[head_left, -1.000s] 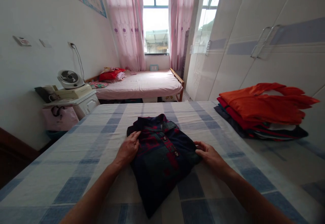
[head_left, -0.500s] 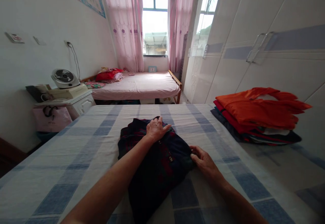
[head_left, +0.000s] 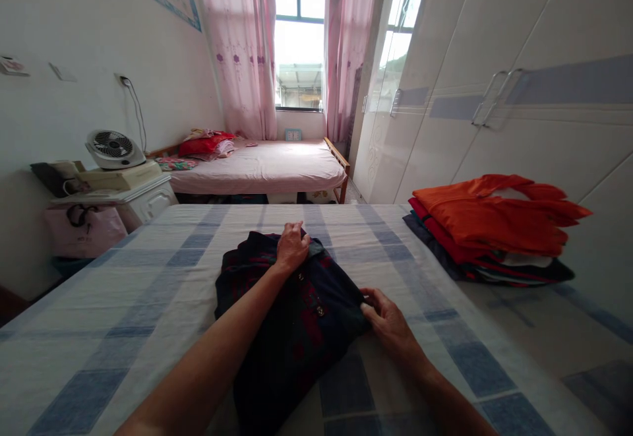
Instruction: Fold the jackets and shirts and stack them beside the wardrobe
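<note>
A dark navy shirt (head_left: 277,330) with dull red patches and a short row of buttons lies partly folded on the bed in front of me. My left hand (head_left: 293,246) is at its far edge, by the collar, with the fingers drawn together on the cloth. Part of the fingertips there is hidden. At the shirt's right edge, my right hand (head_left: 388,320) pinches the fabric between thumb and fingers. The near end of the shirt runs down past my left forearm, which covers some of it.
The bed's sheet (head_left: 163,278) is blue-and-white checked. To the right sits a stack of folded clothes (head_left: 489,218), orange on top, beside a white wardrobe (head_left: 534,40). A fan (head_left: 115,148) stands on a cabinet at left; a second, pink-covered bed (head_left: 277,162) is beyond.
My left hand has gone from spread with its thumb out to fingers gathered at the collar. My right hand keeps its pinch. The whole view has shifted slightly.
</note>
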